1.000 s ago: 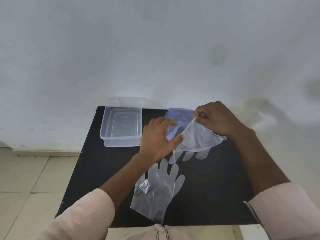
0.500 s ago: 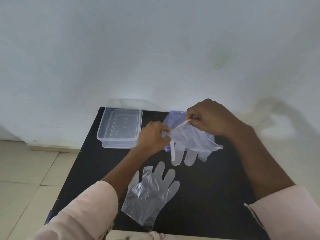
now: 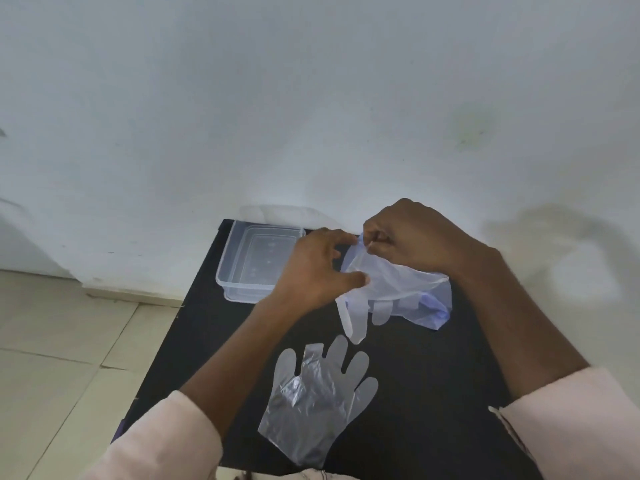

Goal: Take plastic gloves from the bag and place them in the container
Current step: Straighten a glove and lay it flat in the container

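Head view: compared with half a second ago, the right hand [image 3: 412, 237] has lifted slightly and the held glove [image 3: 384, 285] hangs lower, its finger lobes now nearer the flat glove [image 3: 311, 400] below. The right hand's fingers are closed in a pinch on the cuff edge of the thin, translucent film; the left hand [image 3: 311, 271] is partly closed, thumb pressed against the same film at its left edge. The bluish crumpled bag [image 3: 434, 306] lies beneath, at the right. The flat glove is glossy and wrinkled, on the matte black table [image 3: 214, 341]. The container [image 3: 239, 271], clear rigid plastic and rectangular, sits at the far left corner.
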Demonstrator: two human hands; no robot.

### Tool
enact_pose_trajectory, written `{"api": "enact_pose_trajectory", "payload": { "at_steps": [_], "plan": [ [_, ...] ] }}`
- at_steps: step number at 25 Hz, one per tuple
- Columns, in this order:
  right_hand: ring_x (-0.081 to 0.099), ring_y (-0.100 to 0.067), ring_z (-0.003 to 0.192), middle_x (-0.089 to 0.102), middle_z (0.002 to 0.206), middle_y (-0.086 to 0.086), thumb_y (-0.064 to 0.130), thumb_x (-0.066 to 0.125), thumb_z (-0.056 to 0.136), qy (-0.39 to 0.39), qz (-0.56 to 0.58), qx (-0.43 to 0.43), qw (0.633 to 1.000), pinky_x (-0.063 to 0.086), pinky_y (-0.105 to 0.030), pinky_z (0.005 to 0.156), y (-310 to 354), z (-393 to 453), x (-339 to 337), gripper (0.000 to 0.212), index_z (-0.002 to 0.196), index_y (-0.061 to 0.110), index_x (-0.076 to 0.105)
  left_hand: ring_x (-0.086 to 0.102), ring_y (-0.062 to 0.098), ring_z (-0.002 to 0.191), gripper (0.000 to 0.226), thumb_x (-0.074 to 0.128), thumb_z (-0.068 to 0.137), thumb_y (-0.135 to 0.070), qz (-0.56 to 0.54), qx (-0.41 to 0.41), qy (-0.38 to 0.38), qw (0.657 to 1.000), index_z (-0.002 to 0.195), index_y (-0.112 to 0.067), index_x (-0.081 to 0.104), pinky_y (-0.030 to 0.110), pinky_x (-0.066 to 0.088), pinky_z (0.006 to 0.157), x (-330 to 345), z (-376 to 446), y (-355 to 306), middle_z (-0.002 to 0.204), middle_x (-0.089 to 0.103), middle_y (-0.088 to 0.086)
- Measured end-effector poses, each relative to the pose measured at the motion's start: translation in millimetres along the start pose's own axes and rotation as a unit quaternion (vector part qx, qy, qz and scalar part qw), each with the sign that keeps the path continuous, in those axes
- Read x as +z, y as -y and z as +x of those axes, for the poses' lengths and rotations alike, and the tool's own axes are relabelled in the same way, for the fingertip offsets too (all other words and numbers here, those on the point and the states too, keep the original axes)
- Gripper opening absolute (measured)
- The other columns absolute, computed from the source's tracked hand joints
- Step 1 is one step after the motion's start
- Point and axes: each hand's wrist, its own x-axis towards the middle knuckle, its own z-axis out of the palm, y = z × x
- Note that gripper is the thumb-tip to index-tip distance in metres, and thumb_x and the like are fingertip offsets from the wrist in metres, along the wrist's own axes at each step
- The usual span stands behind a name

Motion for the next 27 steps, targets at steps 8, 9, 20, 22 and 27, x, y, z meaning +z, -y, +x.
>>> {"api": "enact_pose_trajectory", "payload": {
  "at_steps": [8, 9, 20, 22, 27],
  "plan": [
    [0.061, -0.012, 0.086, 0.061, 0.106, 0.008, 0.055, 0.075, 0.067, -0.166, 0.205, 0.101, 0.959, 0.049, -0.026, 0.067, -23, -28, -6, 0.054, 0.112, 0.031, 0.058, 0.065, 0.012, 0.058, 0.009, 0.073, 0.078, -0.017, -0.118, -0.089, 0.0, 0.989, 0.082, -0.01, 0.077, 0.03, 0.06, 0.052, -16, 14, 11, 0.061, 0.064, -0.007],
    [0.06, -0.011, 0.093, 0.058, 0.114, 0.009, 0.059, 0.076, 0.061, -0.173, 0.234, 0.127, 0.948, 0.048, -0.024, 0.068, -29, -40, -4, 0.068, 0.119, 0.032, 0.055, 0.063, 0.008, 0.053, 0.008, 0.073, 0.078, -0.015, -0.136, -0.095, -0.002, 0.986, 0.081, -0.009, 0.077, 0.028, 0.058, 0.05, -22, 17, 14, 0.056, 0.062, -0.009],
    [0.063, 0.001, 0.067, 0.069, 0.087, 0.006, 0.021, 0.067, 0.086, -0.293, 0.394, 0.196, 0.849, 0.052, -0.022, 0.063, -1, -38, 83, 0.011, 0.092, 0.012, 0.071, 0.07, 0.027, 0.085, 0.013, 0.074, 0.081, -0.018, -0.175, -0.093, 0.058, 0.979, 0.088, -0.008, 0.076, 0.036, 0.061, 0.058, -47, 28, 45, 0.09, 0.073, 0.011],
    [0.061, -0.001, 0.06, 0.07, 0.084, 0.008, 0.021, 0.067, 0.087, -0.275, 0.413, 0.19, 0.847, 0.05, -0.02, 0.055, 3, -32, 80, 0.011, 0.092, 0.013, 0.072, 0.068, 0.028, 0.088, 0.01, 0.074, 0.08, -0.015, -0.136, -0.083, 0.06, 0.985, 0.089, -0.012, 0.075, 0.042, 0.062, 0.061, -56, 29, 56, 0.089, 0.072, 0.006],
    [0.066, -0.017, 0.071, 0.07, 0.081, 0.006, 0.025, 0.068, 0.086, -0.262, 0.408, 0.168, 0.858, 0.058, -0.031, 0.055, 9, -21, 74, 0.014, 0.092, 0.013, 0.073, 0.06, 0.013, 0.095, 0.047, 0.081, 0.069, -0.007, -0.121, -0.043, 0.11, 0.986, 0.108, -0.026, 0.062, 0.036, 0.062, 0.062, -56, 23, 70, 0.102, 0.061, -0.01]
  ]
}}
